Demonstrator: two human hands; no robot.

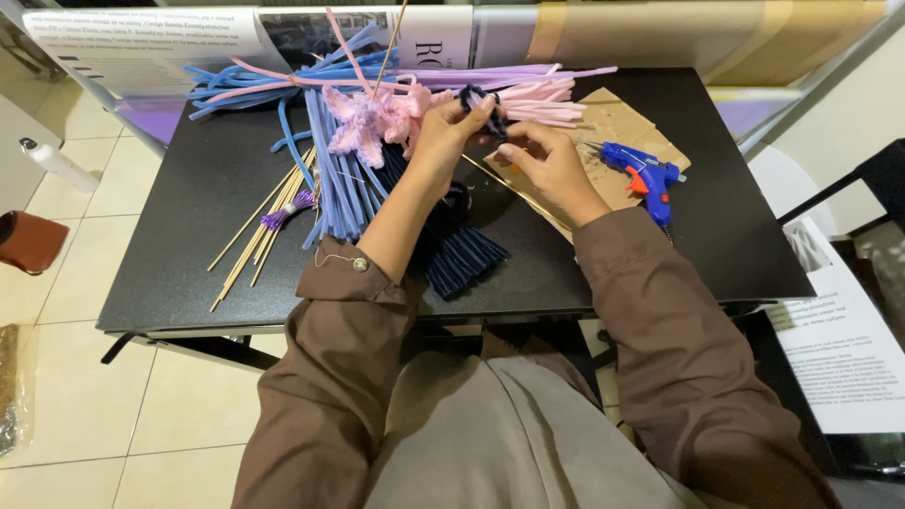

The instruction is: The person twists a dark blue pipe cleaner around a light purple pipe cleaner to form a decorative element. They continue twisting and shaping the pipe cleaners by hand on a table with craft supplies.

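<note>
My fingers covered most of the dark navy pipe-cleaner piece (483, 106) so its shape was unclear, my left forearm hid part of the navy bundle (462, 250), and the frame's edge cut off the newspaper (141, 42).

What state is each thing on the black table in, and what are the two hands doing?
left hand: raised, fingers pinching a dark navy pipe cleaner.
right hand: also gripping that pipe cleaner, over the cardboard sheet.
glue gun: lying on its side, untouched.
pink pipe-cleaner flower: shaped, resting on the pile.
blue pipe cleaners: loose bundle, lying flat.
wooden skewers: lying scattered, flat.
navy bundle: lying at table's near edge.
</note>
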